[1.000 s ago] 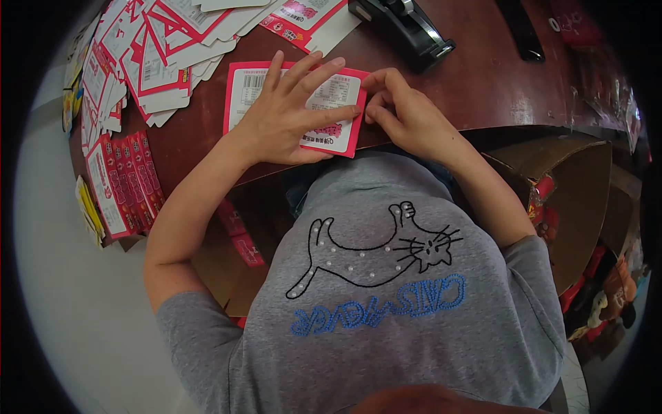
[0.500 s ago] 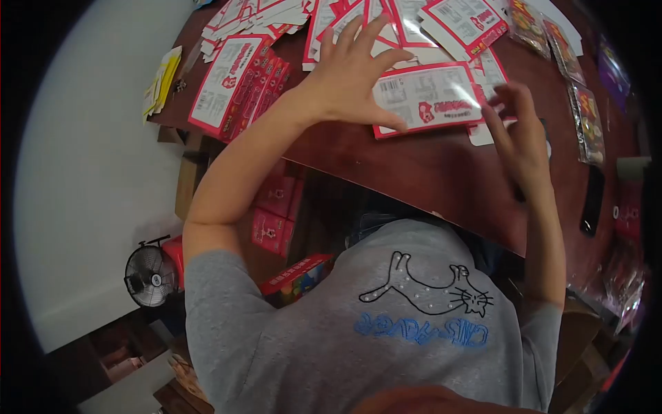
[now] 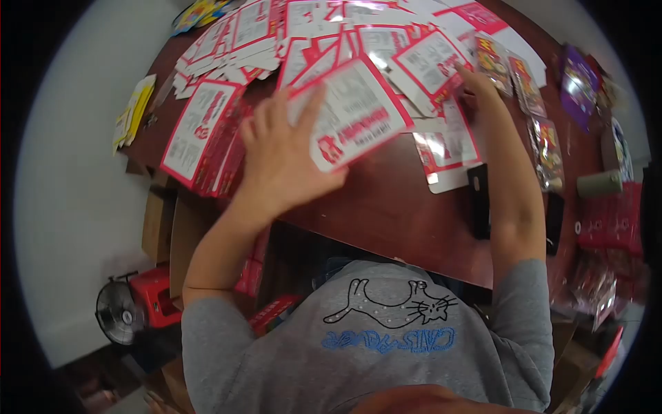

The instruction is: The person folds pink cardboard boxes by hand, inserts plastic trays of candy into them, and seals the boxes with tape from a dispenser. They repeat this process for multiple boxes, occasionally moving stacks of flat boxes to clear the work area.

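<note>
My left hand [image 3: 286, 152] grips a red-bordered white box [image 3: 355, 114] by its left end, tilted above the table. To its left stands a row of similar boxes [image 3: 200, 134], close together. At the right, my right hand [image 3: 476, 86] touches the upper right corner of a flat carton [image 3: 431, 62] on the pile, fingers curled at its edge. Below that hand lies another flat carton [image 3: 448, 148] with a flap showing. Many more flat cartons [image 3: 303, 21] overlap across the back.
Clear packets [image 3: 546, 152] lie along the right side of the brown table [image 3: 386, 214], near a purple packet [image 3: 579, 86]. Yellow packets [image 3: 134, 110] sit at the left edge. A dark phone-like object [image 3: 478, 200] lies near my right forearm. A fan [image 3: 121, 310] stands lower left.
My left hand has moved left and down with the box, which is now lifted and tilted. My right hand has left the box and reached up to the carton pile. The view has shifted.
</note>
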### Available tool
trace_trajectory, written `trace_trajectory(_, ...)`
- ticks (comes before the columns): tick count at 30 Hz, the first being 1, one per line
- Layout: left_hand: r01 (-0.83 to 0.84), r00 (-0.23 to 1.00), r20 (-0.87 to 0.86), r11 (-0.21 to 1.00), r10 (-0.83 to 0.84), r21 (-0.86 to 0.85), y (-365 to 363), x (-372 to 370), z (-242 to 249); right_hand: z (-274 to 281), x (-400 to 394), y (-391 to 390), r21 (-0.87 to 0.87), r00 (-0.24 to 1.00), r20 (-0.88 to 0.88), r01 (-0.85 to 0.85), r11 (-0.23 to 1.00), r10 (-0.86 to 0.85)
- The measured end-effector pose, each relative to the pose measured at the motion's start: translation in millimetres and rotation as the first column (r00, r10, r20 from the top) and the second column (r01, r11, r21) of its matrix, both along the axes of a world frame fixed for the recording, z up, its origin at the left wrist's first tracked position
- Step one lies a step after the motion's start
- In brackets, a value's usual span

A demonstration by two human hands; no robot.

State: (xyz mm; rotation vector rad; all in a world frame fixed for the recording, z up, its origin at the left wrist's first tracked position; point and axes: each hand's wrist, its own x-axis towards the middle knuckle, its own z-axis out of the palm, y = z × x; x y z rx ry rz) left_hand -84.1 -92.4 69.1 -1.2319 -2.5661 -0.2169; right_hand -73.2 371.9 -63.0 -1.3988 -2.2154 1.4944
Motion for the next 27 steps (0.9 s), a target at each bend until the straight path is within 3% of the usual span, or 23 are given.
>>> trace_trajectory(1, -0.128, 0.987, -0.091, 0.990, 0.133, 0.059, -19, -25, 15, -9, -5, 4, 0.060, 0.997, -0.068, 0.052, 0.997, -0.048)
trace_trajectory(3, -0.430, 0.899, -0.068, 0.902, 0.432, 0.037, -60, -77, 37, -47, -32, 51, 0.172, 0.999, 0.032, 0.030, 0.985, -0.036)
trace_trajectory(6, -0.608, 0.758, 0.113, 0.758, 0.643, -0.235, -111, -151, 36, -57, -38, 67, 0.112, 0.993, 0.019, -0.116, 0.987, 0.114)
trace_trajectory(7, -0.610, 0.757, 0.105, 0.756, 0.645, -0.238, -125, -168, 24, -50, -36, 58, 0.105, 0.993, 0.015, -0.117, 0.988, 0.116)
trace_trajectory(8, -0.592, 0.737, 0.180, 0.751, 0.651, -0.291, -136, -183, 9, -38, -31, 43, -0.021, 0.999, -0.021, -0.035, 0.999, 0.034)
trace_trajectory(10, -0.559, 0.716, 0.258, 0.754, 0.649, -0.345, -138, -185, 3, -2, -20, 1, -0.310, 0.943, -0.279, 0.089, 0.947, -0.180)
trace_trajectory(12, -0.492, 0.868, -0.026, 0.851, 0.496, -0.185, -132, -160, 11, 13, -6, -2, -0.409, 0.881, -0.447, -0.048, 0.911, -0.154)
trace_trajectory(13, -0.348, 0.922, -0.214, 0.933, 0.322, -0.093, -127, -149, 11, 20, 1, -3, -0.456, 0.840, -0.521, -0.124, 0.882, -0.151)
trace_trajectory(14, -0.322, 0.935, -0.194, 0.941, 0.298, -0.103, -111, -131, 15, 54, 20, -13, -0.251, 0.876, -0.480, -0.180, 0.951, 0.039)
trace_trajectory(15, -0.095, 0.987, 0.146, 0.974, 0.066, 0.205, -84, -104, 21, 78, 41, -37, -0.253, 0.888, -0.459, -0.144, 0.957, 0.012)
trace_trajectory(16, 0.020, 0.884, 0.384, 0.841, -0.267, 0.541, -57, -79, 18, 102, 61, -72, -0.173, 0.830, -0.540, -0.273, 0.946, 0.141)
trace_trajectory(17, -0.096, 0.583, 0.598, 0.684, -0.550, 0.723, -34, -57, 5, 118, 80, -104, -0.078, 0.749, -0.605, -0.392, 0.917, 0.269)
trace_trajectory(18, -0.304, 0.180, 0.601, 0.537, -0.779, 0.787, -11, -36, -11, 128, 100, -133, -0.064, 0.732, -0.588, -0.467, 0.882, 0.344)
trace_trajectory(19, -0.426, -0.194, 0.496, 0.528, -0.846, 0.734, 12, -19, -26, 133, 117, -156, -0.056, 0.707, -0.572, -0.539, 0.840, 0.416)
trace_trajectory(21, -0.509, -0.388, 0.392, 0.548, -0.834, 0.664, 44, 20, -54, 114, 143, -185, 0.000, 0.713, -0.550, -0.520, 0.854, 0.434)
trace_trajectory(22, -0.512, -0.317, 0.446, 0.547, -0.837, 0.663, 51, 39, -59, 109, 158, -195, 0.011, 0.729, -0.549, -0.484, 0.875, 0.410)
trace_trajectory(24, -0.498, -0.392, 0.457, 0.602, -0.798, 0.624, 56, 56, -64, 105, 190, -203, -0.024, 0.800, -0.505, -0.388, 0.921, 0.324)
trace_trajectory(26, -0.492, -0.449, 0.464, 0.645, -0.763, 0.584, 57, 68, -67, 107, 219, -213, -0.191, 0.866, -0.477, -0.267, 0.945, 0.149)
trace_trajectory(27, -0.503, -0.518, 0.391, 0.640, -0.761, 0.581, 55, 71, -67, 105, 230, -220, -0.198, 0.873, -0.468, -0.252, 0.947, 0.134)
